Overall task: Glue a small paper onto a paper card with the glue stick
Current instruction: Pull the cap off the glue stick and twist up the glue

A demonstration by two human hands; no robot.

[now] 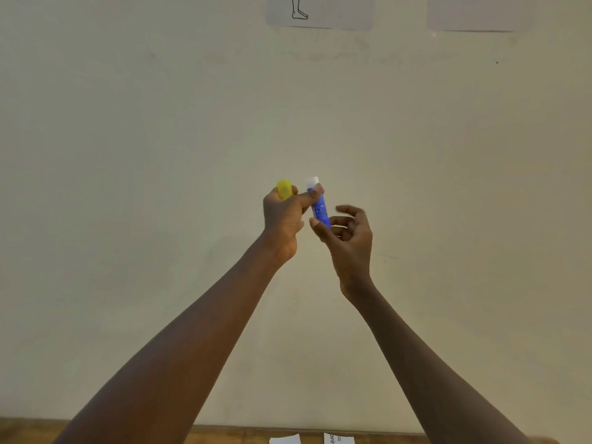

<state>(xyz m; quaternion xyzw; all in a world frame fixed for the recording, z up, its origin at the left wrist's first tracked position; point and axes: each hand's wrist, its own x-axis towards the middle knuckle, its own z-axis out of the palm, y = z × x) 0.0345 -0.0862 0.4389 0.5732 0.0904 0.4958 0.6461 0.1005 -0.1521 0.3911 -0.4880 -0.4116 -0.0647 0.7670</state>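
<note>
- Plain cream wall (pixel 128 155) fills most of the view, and both my forearms are raised in front of it.
- Two sheets are stuck to the wall at the top edge: a line drawing (pixel 320 11) showing a lower leg and foot, and a second sheet (pixel 480 14) to its right.
- A strip of brown wooden table (pixel 224 435) runs along the bottom edge.
- On the table lie a white paper piece (pixel 285 439) and, just beside it, a printed paper piece (pixel 339 439).
- Nothing stands between my hands and the camera.
- Glue stick (pixel 319 206) is in the air between my hands, near upright and tilted slightly left at the top. It has a blue cylindrical plastic body, and the white glue tip (pixel 312 181) is exposed.
- Yellow cap (pixel 284 189) is off the stick. It's translucent plastic with a rounded end.
- Left hand (pixel 283 219): fingers are curled round the cap, and the thumb presses the stick's upper body just below the white tip.
- Right hand (pixel 350 241): thumb tip and curled middle fingers pinch the stick's bottom end. The index finger is hooked above, clear of it.
- The lower part of the cap is buried in my left fist.
- The label on the stick is too blurred to read.
- Both paper pieces and both wall sheets are cut off by the frame, so I can't tell which piece is the card.
</note>
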